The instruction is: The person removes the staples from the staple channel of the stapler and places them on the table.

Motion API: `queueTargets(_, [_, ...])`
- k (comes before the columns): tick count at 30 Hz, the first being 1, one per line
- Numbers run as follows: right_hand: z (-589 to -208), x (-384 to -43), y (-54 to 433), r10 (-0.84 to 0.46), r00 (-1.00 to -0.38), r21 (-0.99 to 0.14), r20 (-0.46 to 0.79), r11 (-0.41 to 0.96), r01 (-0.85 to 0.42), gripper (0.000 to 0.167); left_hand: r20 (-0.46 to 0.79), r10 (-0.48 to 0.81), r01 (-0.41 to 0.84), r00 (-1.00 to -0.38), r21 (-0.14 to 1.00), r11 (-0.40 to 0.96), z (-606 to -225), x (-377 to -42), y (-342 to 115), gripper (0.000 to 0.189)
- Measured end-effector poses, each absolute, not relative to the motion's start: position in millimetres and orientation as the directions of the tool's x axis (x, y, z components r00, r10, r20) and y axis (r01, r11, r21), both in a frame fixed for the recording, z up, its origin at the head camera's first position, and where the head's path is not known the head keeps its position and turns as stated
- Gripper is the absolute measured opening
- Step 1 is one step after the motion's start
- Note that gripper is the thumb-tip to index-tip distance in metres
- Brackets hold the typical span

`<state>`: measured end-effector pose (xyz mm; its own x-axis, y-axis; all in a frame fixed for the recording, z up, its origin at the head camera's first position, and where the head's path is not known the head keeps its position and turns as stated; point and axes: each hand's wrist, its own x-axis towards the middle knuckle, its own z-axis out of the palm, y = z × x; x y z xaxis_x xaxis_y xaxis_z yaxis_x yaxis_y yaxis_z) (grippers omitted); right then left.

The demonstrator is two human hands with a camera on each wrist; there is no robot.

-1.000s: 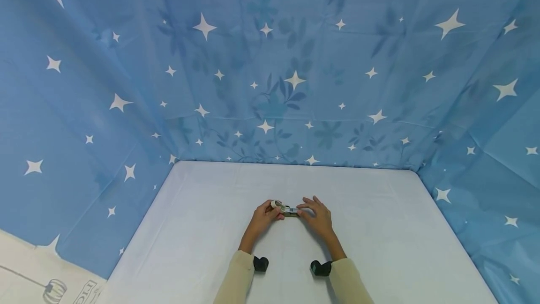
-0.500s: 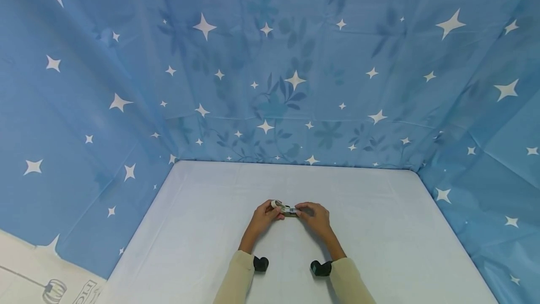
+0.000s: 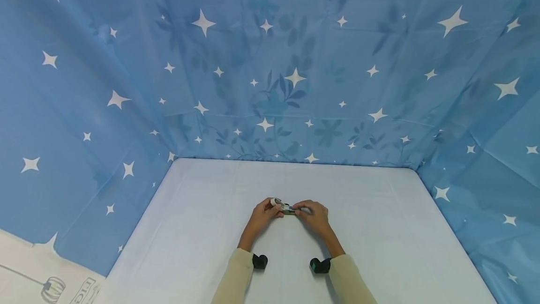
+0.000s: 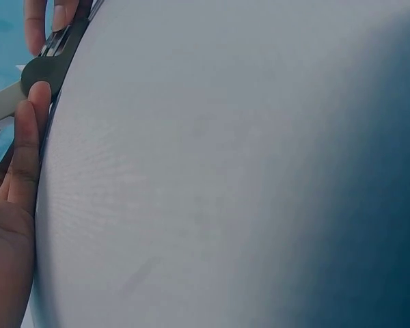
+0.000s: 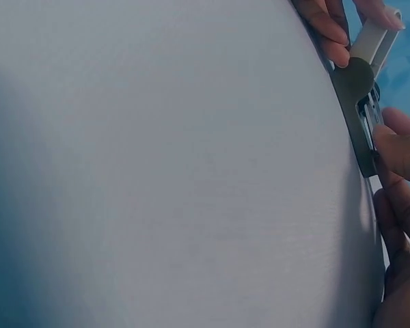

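A small stapler is held between both hands, low over the white table. Its green base, white top arm and silver metal rail show in the right wrist view, with the arm swung up from the rail. My left hand grips the hinge end and the white arm between thumb and fingers. At the opposite end, my right hand pinches the metal rail, thumb and fingertips hiding its tip. In the left wrist view the stapler's round hinge sits against the left fingertips.
A white table spreads around the hands. Blue star-printed cloth hangs behind it and at both sides. Black wrist cameras jut inward from the sleeves.
The right hand's raised fingers have come down to the stapler, and the hand has shifted slightly left along the rail. The left hand keeps its hold on the hinge end.
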<state>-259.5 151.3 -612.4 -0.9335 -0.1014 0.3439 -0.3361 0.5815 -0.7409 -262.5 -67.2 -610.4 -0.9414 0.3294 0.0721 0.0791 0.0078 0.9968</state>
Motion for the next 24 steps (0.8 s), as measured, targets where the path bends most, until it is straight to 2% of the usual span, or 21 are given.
queueTargets(9, [-612.0, -260.7, 151.1, -0.137, -0.937, -0.726, 0.321, 0.6, -0.336, 0.02, 0.031, 0.308, 0.045, -0.951, 0.998, 0.038, -612.7, -262.4, -67.6, 0.038])
queueTargets(14, [-611.4, -260.9, 151.2, -0.138, -0.932, -0.713, 0.335, 0.609, -0.347, 0.022, 0.032, 0.307, 0.041, -0.951, 0.999, 0.024, -611.4, -263.1, -67.0, 0.037])
queueTargets(24, [-606.6, -258.6, 149.7, -0.135, -0.95, -0.715, 0.281, 0.631, -0.301, 0.02, 0.061, 0.324, 0.072, -0.944, 0.997, 0.023, -610.0, -262.9, -66.4, 0.038])
